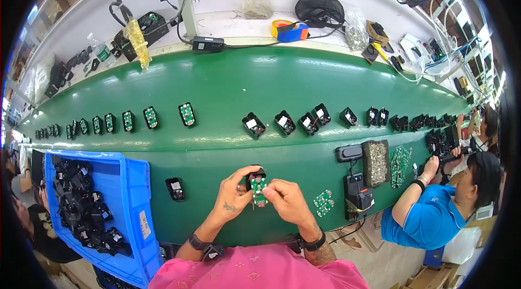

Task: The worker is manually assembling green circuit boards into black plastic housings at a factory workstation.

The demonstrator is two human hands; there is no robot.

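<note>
Both my forearms come up from the lower edge and meet in front of my chest, wrists bent inward, a dark band on each wrist. My left hand (232,198) curls around a small black plastic shell (254,178), thumb arched over its top edge and the other fingers wrapped behind it. My right hand (286,199) pinches a small green circuit board (259,188) between thumb and forefinger, with the remaining fingers folded into the palm. The board stands upright against the open face of the shell, its lower end sticking out below; I cannot tell whether it is fully seated. Both grips are closed, the left on the shell, the right on the board, and the two hands touch at the fingertips.

All this sits just above the near edge of the green belt (228,91). One loose black shell (175,188) lies on the belt to my left, near the blue bin (135,180) heaped with more black shells. Two spare green boards (323,202) lie to my right, just beside a black device (357,194) with a cable. Farther up the belt, a row of shells with boards fitted (150,117) runs off to the left, and open black shells (284,122) run off to the right. At the far right a person in a blue shirt (429,218) leans over the belt.
</note>
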